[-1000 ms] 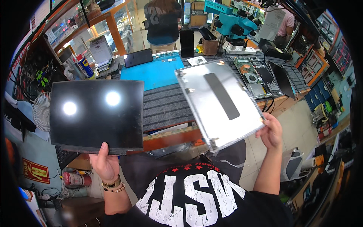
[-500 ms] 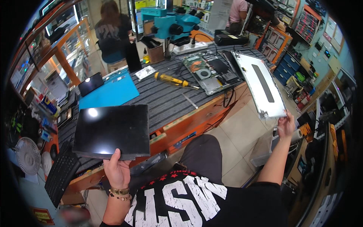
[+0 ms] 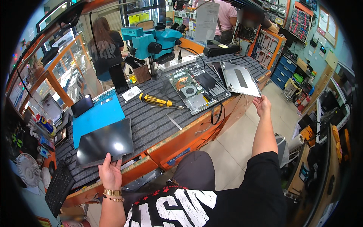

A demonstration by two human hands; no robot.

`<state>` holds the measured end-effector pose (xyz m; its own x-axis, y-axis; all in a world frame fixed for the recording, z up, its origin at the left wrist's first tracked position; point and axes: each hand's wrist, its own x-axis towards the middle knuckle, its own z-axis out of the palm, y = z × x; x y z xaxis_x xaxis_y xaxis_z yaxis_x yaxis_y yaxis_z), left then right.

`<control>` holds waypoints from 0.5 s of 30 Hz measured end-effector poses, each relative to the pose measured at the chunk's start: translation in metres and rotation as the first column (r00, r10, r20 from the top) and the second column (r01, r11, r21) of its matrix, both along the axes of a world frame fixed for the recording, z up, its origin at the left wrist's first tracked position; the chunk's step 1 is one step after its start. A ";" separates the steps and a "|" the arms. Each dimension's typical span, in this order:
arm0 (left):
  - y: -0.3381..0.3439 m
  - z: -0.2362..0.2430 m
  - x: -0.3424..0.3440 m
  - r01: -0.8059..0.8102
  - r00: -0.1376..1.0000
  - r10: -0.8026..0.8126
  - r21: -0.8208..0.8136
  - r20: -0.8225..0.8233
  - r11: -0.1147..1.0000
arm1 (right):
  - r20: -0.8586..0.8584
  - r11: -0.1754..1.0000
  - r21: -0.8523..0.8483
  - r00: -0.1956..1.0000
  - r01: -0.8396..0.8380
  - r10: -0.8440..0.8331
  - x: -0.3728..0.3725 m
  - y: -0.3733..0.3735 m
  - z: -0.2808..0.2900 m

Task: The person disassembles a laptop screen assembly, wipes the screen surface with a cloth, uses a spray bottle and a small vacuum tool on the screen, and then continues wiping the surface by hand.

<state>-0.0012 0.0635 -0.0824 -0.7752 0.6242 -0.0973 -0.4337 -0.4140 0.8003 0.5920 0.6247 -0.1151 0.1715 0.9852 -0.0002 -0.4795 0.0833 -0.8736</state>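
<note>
My left hand [image 3: 110,172] grips a glossy black screen panel [image 3: 102,138] by its near edge, low over the bench front and the blue mat [image 3: 90,119]. My right hand [image 3: 261,106] pinches the near right corner of a silver lid [image 3: 230,75], whose far part is on or just above the bench over a dark panel [image 3: 215,73]. Left of the lid lies an opened laptop base [image 3: 196,102] with fan and boards exposed. A yellow screwdriver [image 3: 154,99], a thin metal tool [image 3: 173,122] and a small white item [image 3: 131,93] lie on the bench.
Behind are a teal microscope [image 3: 147,41], power strip [image 3: 177,62] and two people [image 3: 104,56] [image 3: 227,20]. A fan [image 3: 28,169] and keyboard [image 3: 58,185] are at left. The bench's orange front [image 3: 155,157] borders tiled floor [image 3: 227,155]; blue drawers [image 3: 281,72] stand right.
The silver lid moved from raised before me back to the bench's right end beside the laptop base, tilting flatter. The black panel moved lower and tilted. The view also shifted.
</note>
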 end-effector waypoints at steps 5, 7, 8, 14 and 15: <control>0.013 -0.005 -0.001 0.033 0.999 -0.033 -0.012 0.007 0.999 | 0.031 0.995 -0.098 0.999 0.017 -0.014 0.004 0.038 -0.018; 0.013 -0.008 -0.002 0.056 0.998 -0.056 -0.020 0.009 0.998 | -0.045 0.992 -0.110 0.997 0.056 -0.062 -0.004 0.040 -0.017; 0.009 -0.007 -0.002 0.094 0.995 -0.094 -0.007 0.019 0.996 | -0.116 0.988 -0.129 0.988 0.085 -0.100 -0.014 0.035 -0.017; -0.007 0.015 0.002 0.303 0.945 -0.298 -0.017 0.133 0.953 | -0.280 0.993 -0.001 0.953 0.122 -0.117 -0.018 -0.053 -0.030; -0.013 0.022 0.000 0.355 0.914 -0.343 -0.019 0.214 0.935 | -0.086 0.992 -0.043 0.989 0.117 -0.120 -0.020 -0.081 -0.050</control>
